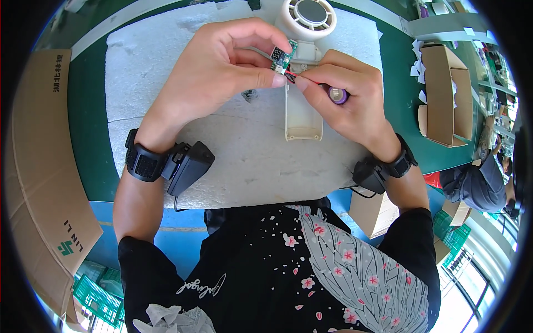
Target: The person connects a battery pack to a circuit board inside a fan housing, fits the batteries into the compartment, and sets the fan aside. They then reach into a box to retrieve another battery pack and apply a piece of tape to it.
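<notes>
A small green circuit board [286, 59] with black display is pinched in the arched left hand [214, 72], its red-and-black wires [291, 74] pinched by the curled right hand [358, 89], toward the pale pad's [244, 155] far edge.

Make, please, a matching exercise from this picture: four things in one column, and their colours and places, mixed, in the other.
1. Circuit board
2. Battery
3. Fan
4. Wrist straps

A. White, at the far side of the mat
B. Black, worn as a pair
C. Green, between fingers of the left hand
D. Purple, at the right hand

Pairs: 1-C, 2-D, 3-A, 4-B
</notes>
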`<state>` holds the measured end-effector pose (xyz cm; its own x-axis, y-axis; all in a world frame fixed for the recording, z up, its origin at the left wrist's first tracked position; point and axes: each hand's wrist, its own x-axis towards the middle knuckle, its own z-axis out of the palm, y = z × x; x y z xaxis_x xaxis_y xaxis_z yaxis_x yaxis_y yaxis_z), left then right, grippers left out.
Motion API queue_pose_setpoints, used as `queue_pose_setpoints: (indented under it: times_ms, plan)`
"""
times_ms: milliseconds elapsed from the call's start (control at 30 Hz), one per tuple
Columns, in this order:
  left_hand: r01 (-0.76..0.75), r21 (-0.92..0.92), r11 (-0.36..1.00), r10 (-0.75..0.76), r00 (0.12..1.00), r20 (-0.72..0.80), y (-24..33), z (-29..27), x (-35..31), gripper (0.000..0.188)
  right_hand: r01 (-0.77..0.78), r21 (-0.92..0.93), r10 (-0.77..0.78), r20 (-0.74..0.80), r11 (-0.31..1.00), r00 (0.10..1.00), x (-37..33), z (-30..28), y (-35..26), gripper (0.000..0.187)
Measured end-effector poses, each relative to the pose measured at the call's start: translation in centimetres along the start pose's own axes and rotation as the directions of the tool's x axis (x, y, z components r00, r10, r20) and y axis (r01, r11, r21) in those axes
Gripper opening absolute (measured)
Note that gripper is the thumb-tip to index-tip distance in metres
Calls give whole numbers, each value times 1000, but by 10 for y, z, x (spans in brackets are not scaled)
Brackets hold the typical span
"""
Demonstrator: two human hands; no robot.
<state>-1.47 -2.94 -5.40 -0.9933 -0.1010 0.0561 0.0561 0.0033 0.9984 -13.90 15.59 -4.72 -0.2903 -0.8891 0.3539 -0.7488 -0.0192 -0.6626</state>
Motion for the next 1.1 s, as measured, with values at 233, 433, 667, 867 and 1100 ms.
queue_pose_setpoints:
  times_ms: [233,433,667,867,1100]
  plan:
    - [80,91,993,-78,997,-20,8,5,-3,36,96,-37,-95,10,995,995,1,-2,0,4]
    - [-64,142,988,69,997,-30,2,12,-3,47,70,29,-66,-120,997,991,0,4,4,17]
    - [-85,257,963,110,990,-84,3,20,-3,40,0,-42,-9,-200,999,980,4,9,-3,27]
    - [-65,274,960,98,989,-109,2,21,-3,35,46,-101,-65,-200,994,978,4,9,2,31]
    - [-96,313,945,133,986,-101,-6,15,-3,33,15,-152,-46,-208,988,977,4,8,1,29]
